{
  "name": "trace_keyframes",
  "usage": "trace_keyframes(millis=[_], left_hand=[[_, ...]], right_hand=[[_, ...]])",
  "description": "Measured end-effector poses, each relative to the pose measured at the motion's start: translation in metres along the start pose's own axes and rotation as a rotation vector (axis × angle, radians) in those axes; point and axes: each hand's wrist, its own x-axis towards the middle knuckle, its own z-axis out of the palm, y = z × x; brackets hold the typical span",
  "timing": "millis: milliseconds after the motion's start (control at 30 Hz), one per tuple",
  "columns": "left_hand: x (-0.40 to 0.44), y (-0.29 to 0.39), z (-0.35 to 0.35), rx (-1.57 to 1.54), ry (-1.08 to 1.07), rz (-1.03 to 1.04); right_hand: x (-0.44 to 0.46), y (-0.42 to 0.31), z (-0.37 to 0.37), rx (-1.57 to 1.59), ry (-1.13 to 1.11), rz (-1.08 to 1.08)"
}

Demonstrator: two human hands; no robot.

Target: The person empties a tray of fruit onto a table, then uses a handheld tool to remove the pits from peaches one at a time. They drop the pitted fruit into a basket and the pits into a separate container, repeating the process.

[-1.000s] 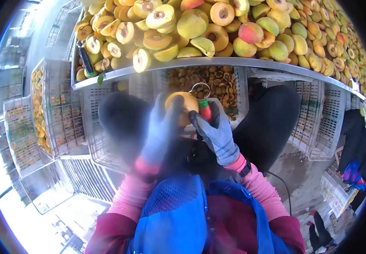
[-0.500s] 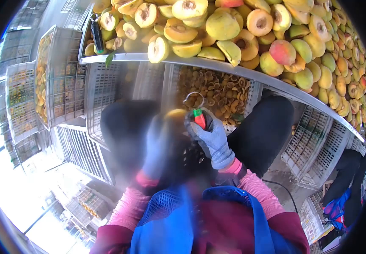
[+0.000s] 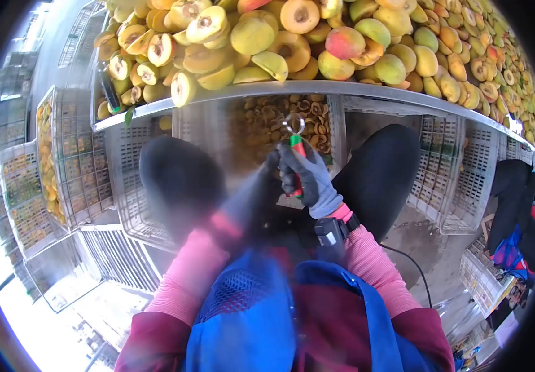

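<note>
My right hand [image 3: 309,180], in a grey glove with dark fingers, is closed round the red and green handle of a ring-shaped tool [image 3: 296,146]. The tool's metal loop points away from me, over a crate [image 3: 338,133] of brown and orange fruit pieces. My left hand [image 3: 255,186] is blurred, its dark fingertips beside my right fingers; whether it holds anything is hidden. Beyond the hands, halved yellow fruit [image 3: 208,25] and whole fruit lie heaped on a metal-edged table [image 3: 342,88].
Plastic crates [image 3: 81,155] stand at the left, some with fruit. More crates [image 3: 434,167] are right of my knees. Another person's dark-clothed legs [image 3: 508,186] show at the far right. A dark-handled object [image 3: 109,93] lies at the table's left end. A black cable [image 3: 413,263] runs along the floor.
The orange fruit seen at my left hand a second ago no longer shows there. My left hand has come up against my right, and the tool now stands more upright, its loop farther forward.
</note>
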Motion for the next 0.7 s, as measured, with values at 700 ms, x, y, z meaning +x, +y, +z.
trace_keyframes(millis=[700], left_hand=[[0.007, 0.163, -0.009, 1.746, -0.276, 0.531]], right_hand=[[0.030, 0.115, -0.013, -1.596, -0.764, 0.256]])
